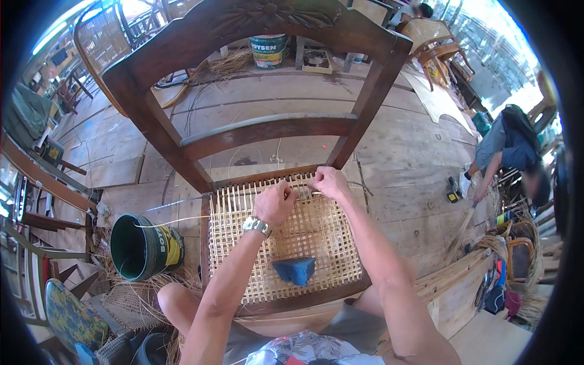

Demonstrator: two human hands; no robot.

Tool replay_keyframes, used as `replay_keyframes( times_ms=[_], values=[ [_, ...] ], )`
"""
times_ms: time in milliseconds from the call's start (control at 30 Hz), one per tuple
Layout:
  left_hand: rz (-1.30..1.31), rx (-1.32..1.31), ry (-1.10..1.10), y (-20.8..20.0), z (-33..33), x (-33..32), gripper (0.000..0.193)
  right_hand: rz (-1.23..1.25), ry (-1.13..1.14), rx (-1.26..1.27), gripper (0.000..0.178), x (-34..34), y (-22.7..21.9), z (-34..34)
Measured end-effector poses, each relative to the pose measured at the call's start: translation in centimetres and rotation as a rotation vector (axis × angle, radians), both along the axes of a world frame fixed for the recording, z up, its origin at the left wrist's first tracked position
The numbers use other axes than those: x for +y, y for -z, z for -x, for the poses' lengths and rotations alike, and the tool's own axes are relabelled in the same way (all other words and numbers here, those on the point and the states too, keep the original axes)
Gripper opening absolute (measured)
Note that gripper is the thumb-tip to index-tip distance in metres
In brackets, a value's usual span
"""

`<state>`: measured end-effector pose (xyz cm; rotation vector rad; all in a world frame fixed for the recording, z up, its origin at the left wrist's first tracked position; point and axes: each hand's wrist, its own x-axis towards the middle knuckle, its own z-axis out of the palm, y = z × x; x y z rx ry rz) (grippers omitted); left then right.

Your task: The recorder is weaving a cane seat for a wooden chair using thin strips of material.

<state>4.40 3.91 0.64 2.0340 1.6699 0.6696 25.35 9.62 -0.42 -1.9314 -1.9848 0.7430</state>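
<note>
A dark wooden chair (267,131) with a carved top rail stands in front of me, its seat a half-open lattice of woven cane (328,243). My left hand (275,202), with a metal watch on the wrist, rests over the far middle of the seat, fingers curled; what they hold is hidden. Beside it, my right hand (330,182) is closed in a pinch at the seat's back edge, on a cane strand. A blue wedge-shaped piece (295,271) lies on the near part of the weave. One long strand (182,219) runs from the seat's left side to a green bucket.
The green bucket (143,249) stands left of the chair among cane scraps. Another bucket (268,51) is beyond the backrest. At right, a person (511,146) bends over with a long-handled tool. Coiled cane (529,261) and wooden boards lie at lower right; a camouflage cushion (73,316) is lower left.
</note>
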Motion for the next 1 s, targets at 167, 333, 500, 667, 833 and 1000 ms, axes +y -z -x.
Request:
replay_keyframes(
  times_ms=[167, 333, 500, 667, 833, 1000],
  values=[
    [0.104, 0.034, -0.049, -1.0, -0.8, 0.6, 0.028, -0.024, 0.029, 0.002, 0.037, -0.4, -0.5, 0.6],
    [0.163, 0.095, 0.002, -0.2, -1.9, 2.1, 0.031, 0.017, 0.048, 0.567, 0.023, -1.1, 0.8, -1.2],
    [0.182, 0.176, 0.259, -1.0, -0.3, 3.9, 0.033, -0.005, -0.010, 0.389, 0.017, -3.5, -0.5, -3.5],
    [0.335, 0.392, 0.269, -1.8, -0.9, 3.6, 0.037, -0.050, 0.008, 0.238, 0.022, -4.4, -1.3, -3.7],
    [0.256, 0.300, 0.143, -1.9, -1.0, 1.9, 0.032, -0.164, 0.044, 0.194, 0.019, -4.7, -1.0, -3.5],
    [0.279, 0.279, 0.127, -2.0, -0.7, 1.7, 0.032, -0.189, 0.048, 0.183, 0.019, -4.5, -0.2, -2.7]
  ],
)
